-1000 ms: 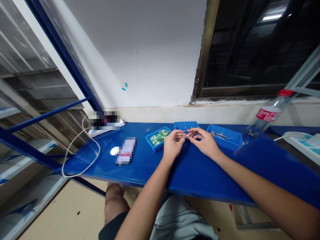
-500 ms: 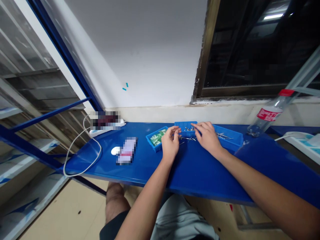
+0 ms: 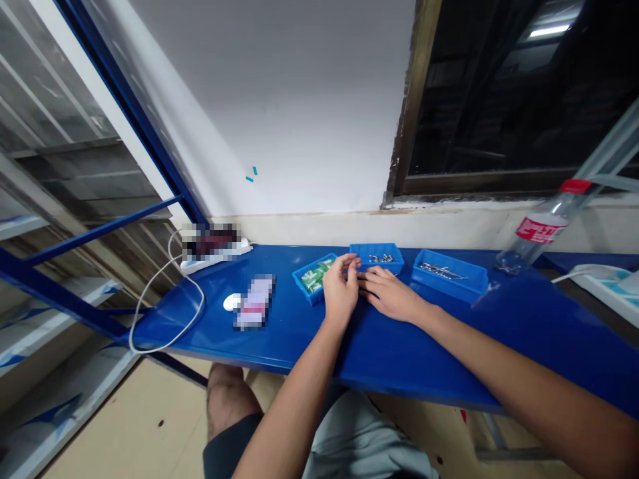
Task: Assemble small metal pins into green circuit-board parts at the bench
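My left hand (image 3: 341,287) is raised just over the table beside the green-filled bin, its fingers curled in against the thumb. Whatever it may pinch is too small to make out. My right hand (image 3: 389,294) lies low over the tabletop, palm down, with its fingers stretched toward my left fingertips. It covers the spot in front of the middle bin. That blue bin (image 3: 355,249) holds several small shiny metal pieces (image 3: 382,258). On the left, a blue bin (image 3: 315,299) contains green-and-white packets (image 3: 313,276). The right blue bin (image 3: 473,287) has thin metal rods (image 3: 439,269) in it.
A blue table (image 3: 279,342) runs along the wall. Left of the bins lie a pixelated phone-shaped item (image 3: 254,303), a white oval object (image 3: 231,303) and a power strip (image 3: 217,258) with a looping cable. A plastic bottle (image 3: 536,233) stands at the right, near another white strip (image 3: 606,293).
My right hand has moved left and down from beside the middle bin to near my left hand, covering the loose metal pieces on the table. My left hand has barely moved.
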Tool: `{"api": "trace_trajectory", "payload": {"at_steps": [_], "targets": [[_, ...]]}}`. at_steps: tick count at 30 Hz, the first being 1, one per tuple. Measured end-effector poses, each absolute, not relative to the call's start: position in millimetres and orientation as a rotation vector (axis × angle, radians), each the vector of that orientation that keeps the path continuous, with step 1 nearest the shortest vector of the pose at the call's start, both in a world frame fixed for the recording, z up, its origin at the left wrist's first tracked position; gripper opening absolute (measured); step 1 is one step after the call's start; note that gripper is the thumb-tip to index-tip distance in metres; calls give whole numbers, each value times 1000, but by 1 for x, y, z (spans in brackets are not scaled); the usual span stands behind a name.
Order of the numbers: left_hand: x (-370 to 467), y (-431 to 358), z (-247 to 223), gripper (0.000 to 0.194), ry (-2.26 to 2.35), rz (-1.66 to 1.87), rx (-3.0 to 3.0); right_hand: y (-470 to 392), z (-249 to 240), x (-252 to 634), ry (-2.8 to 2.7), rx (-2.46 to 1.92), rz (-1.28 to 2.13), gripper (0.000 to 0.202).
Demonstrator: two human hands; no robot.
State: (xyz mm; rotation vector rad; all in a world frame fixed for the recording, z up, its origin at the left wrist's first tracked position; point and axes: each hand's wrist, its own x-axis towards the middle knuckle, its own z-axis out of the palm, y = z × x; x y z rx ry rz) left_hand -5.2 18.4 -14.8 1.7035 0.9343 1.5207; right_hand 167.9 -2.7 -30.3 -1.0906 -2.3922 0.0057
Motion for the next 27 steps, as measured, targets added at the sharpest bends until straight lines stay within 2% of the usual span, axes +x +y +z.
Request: {"api": "trace_trajectory", "payload": {"at_steps": [15,22,27], "targets": [[-4,15,-13,20,946,1462,1776,9,-39,181,-2311,-1151,-27,31],[-3,15,-15,18,950,1392,1907,7,-34,177,-1985,-1096,88,27],[-2,13,-15,19,967,1358,2038,-2,-24,176,-1729,-1062,99,15]]}}
